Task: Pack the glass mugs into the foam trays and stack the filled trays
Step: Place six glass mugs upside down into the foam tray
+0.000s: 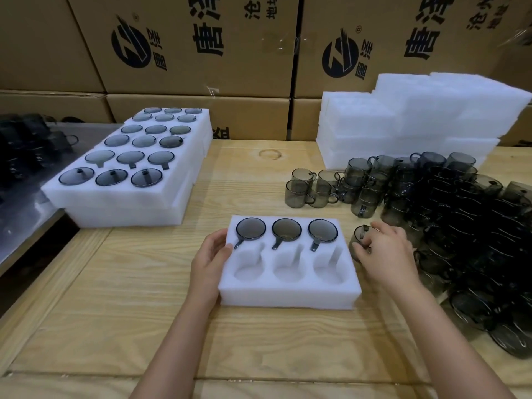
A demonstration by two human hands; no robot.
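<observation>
Foam tray (288, 298) on table (138, 283), three mugs (286, 229) in its far row, near pockets unfilled, left hand (210, 260) gripping its left edge, right hand (385, 251) curled round a loose mug (357, 240) just right of it, mug pile (466, 220) further right, filled trays (121, 203) far left.

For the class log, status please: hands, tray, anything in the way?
Left hand holds tray edge. Right hand grips a mug beside it. Back row filled, front row empty. Nothing in the way.
</observation>
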